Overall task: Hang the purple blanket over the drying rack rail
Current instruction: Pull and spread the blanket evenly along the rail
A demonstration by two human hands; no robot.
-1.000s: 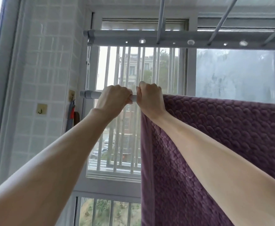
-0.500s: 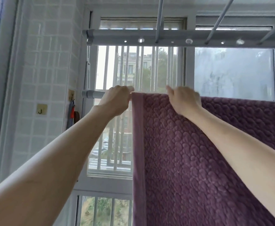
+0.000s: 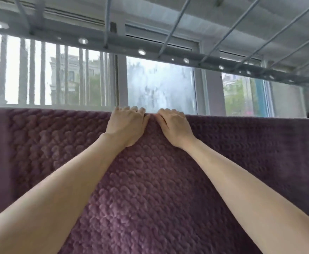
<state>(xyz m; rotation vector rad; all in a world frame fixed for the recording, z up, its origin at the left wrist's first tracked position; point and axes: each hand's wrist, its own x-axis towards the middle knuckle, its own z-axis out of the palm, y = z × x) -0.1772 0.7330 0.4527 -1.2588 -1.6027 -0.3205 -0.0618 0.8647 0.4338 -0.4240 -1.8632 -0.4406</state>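
Note:
The purple blanket [image 3: 150, 189], quilted with a scale-like pattern, hangs folded over a horizontal rail and spans the whole width of the head view. The rail itself is hidden under the fold. My left hand [image 3: 126, 125] and my right hand [image 3: 173, 127] sit side by side on the top of the fold, almost touching. The fingers of both curl over the top edge and press on the blanket.
A grey upper rack bar [image 3: 168, 55] with round holes runs overhead, and thin rods [image 3: 241, 24] lead from it toward me. Behind the blanket are a barred window [image 3: 30, 74] at the left and a frosted pane [image 3: 161, 85] in the middle.
The view has shifted right along the rail. The blanket now covers the rail across the frame, and both hands have come together on top of the fold, the left one off the bare rail.

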